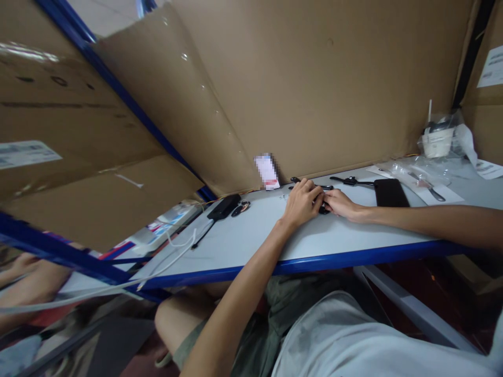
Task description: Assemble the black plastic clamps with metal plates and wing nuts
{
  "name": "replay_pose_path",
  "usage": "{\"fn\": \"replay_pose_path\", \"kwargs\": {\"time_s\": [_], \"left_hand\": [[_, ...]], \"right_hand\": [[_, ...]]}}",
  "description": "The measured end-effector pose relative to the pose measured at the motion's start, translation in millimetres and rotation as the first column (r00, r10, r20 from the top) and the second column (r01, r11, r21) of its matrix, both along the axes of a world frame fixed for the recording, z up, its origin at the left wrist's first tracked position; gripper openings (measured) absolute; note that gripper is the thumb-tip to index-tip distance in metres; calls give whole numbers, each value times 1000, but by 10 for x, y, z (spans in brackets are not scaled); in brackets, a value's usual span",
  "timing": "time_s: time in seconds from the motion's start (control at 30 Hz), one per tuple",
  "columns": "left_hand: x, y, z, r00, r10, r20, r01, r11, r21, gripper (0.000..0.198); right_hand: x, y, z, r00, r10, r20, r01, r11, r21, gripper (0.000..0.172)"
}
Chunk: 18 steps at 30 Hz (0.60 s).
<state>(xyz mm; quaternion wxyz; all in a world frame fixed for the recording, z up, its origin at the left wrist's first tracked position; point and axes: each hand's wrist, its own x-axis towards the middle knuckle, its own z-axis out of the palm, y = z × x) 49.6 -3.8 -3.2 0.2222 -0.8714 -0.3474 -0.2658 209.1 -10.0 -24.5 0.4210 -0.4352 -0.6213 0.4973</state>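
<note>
Left of the hands, a black box [223, 206] lies on the table [243, 235]. The left hand [302, 203] curls, fingertips closed onto a small black part [324, 210] that sits on the table between both hands. The right hand [342, 203], half closed, pinches it from the other side, with a black phone [389, 192] just to its right. This looks like fine fitting work at close quarters, so the next move calls for a steady, narrow pinch.

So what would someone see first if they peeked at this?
Probably the two hands in the middle of the pale table: the left hand and right hand close together on a small black part. Behind them a big cardboard wall fills the view, and a black phone lies right of the hands.
</note>
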Motion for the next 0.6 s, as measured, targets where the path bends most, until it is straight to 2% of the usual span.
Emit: {"fn": "replay_pose_path", "kwargs": {"time_s": [0.2, 0.43, 0.6], "left_hand": [[1, 29, -9, 997, 21, 72, -19, 1000, -18, 22], [-21, 12, 10, 1000, 3, 25, -4, 1000, 19, 23], [-13, 37, -17, 996, 77, 41, -79, 996, 40, 27]], "right_hand": [[-6, -31, 38, 1000, -4, -6, 5, 1000, 9, 34], [-1, -46, 44, 1000, 19, -15, -19, 1000, 11, 30], [-5, -60, 58, 1000, -6, 9, 6, 1000, 2, 33]]}}
